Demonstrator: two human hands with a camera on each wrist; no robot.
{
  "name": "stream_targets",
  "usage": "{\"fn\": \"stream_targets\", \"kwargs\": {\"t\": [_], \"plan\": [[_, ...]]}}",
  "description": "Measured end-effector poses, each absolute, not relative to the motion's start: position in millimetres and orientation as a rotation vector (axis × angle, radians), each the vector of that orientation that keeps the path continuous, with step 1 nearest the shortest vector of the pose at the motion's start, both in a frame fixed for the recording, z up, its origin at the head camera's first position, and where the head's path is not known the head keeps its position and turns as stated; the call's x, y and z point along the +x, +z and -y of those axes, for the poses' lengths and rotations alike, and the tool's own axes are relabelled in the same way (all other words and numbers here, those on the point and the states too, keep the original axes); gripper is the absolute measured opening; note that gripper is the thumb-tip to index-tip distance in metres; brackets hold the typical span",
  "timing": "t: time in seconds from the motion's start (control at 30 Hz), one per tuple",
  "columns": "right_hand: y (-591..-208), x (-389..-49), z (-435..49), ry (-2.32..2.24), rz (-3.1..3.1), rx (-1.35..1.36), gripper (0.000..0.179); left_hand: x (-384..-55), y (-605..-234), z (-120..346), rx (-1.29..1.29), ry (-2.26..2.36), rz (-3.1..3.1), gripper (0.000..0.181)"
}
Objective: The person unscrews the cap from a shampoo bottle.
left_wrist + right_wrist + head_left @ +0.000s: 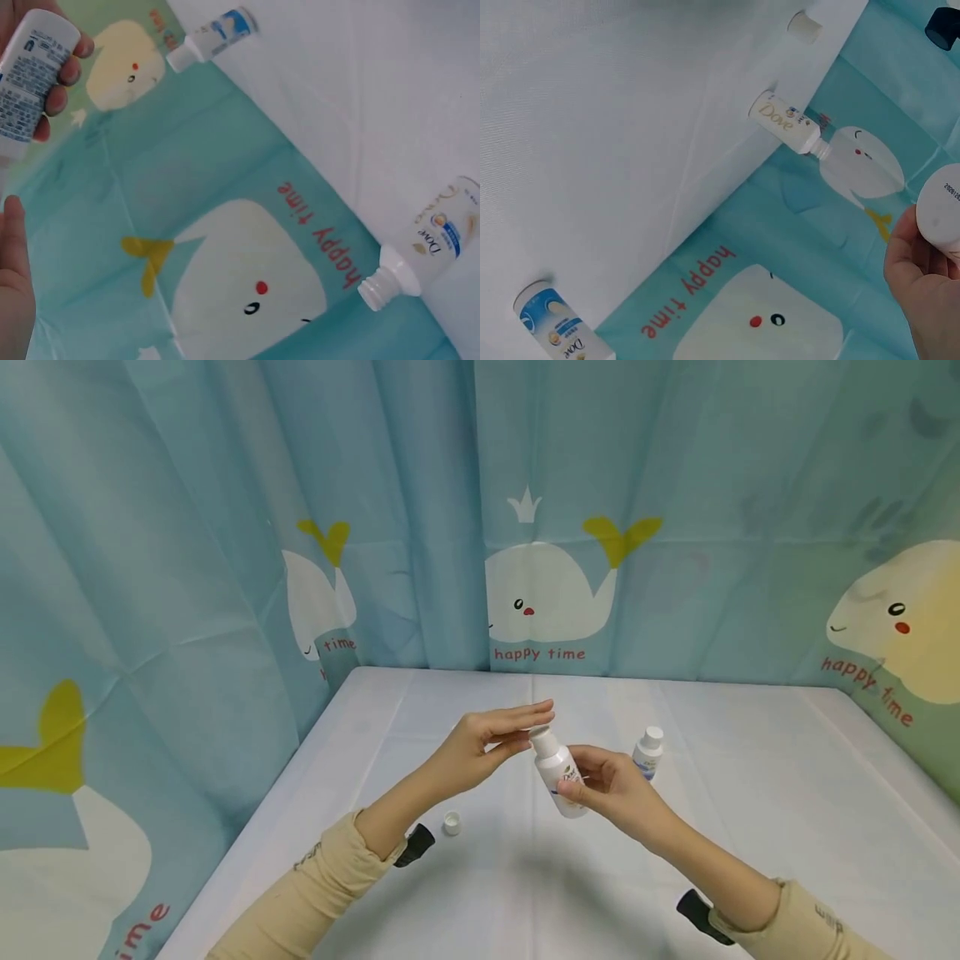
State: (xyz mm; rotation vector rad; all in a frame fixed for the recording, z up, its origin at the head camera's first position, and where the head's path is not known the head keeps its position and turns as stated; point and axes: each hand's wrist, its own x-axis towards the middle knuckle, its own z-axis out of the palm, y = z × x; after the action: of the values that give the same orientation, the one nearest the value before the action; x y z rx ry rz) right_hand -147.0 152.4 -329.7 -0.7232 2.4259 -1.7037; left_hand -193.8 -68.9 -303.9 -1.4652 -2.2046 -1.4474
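Note:
My right hand point(611, 785) grips a small white Dove bottle point(555, 768) round its body, its top tilted up and left. The bottle's printed back point(34, 75) shows in the left wrist view, its base point(941, 210) in the right wrist view. My left hand point(487, 739) is beside the bottle's white top, fingers extended and roughly straight; whether they touch it I cannot tell. Beyond the right hand stands another white bottle point(649, 752) with a white cap and blue label. A third Dove bottle point(439, 240), uncapped with its threaded neck bare, shows in both wrist views.
A loose white cap point(452, 823) lies on the white-covered table point(750, 793), near the left forearm. Blue curtains point(420, 485) with whale prints hang behind and at the sides. Black wrist-worn pieces point(415, 846) stick out at both cuffs.

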Motion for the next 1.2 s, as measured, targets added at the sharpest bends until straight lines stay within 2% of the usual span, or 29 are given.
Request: {"fn": "stream_targets", "kwargs": {"t": [0.17, 0.37, 0.5, 0.77, 0.97, 1.1, 1.2], "plan": [[-330, -148, -153, -1.722, -2.392, -0.741, 0.044, -196, -303, 66, -1.444, -1.511, 2.188, 0.030], [-334, -148, -153, -1.720, -2.387, -0.774, 0.044, -193, -309, 61, -1.176, -1.629, 2.194, 0.022], [-335, -150, -154, -1.710, -2.403, -0.791, 0.043, -192, -313, 56, -1.086, -1.632, 2.137, 0.016], [-335, -152, -157, -1.713, -2.414, -0.772, 0.042, -193, -312, 49, -1.009, -1.678, 2.171, 0.024], [-335, -154, -157, -1.707, -2.404, -0.764, 0.042, -194, -312, 57, -1.171, -1.748, 2.196, 0.047], [-334, -154, -157, -1.707, -2.403, -0.762, 0.041, -196, -313, 63, -1.373, -1.686, 2.187, 0.043], [-334, -154, -157, -1.713, -2.397, -0.752, 0.042, -198, -313, 64, -1.410, -1.681, 2.172, 0.037]]}}
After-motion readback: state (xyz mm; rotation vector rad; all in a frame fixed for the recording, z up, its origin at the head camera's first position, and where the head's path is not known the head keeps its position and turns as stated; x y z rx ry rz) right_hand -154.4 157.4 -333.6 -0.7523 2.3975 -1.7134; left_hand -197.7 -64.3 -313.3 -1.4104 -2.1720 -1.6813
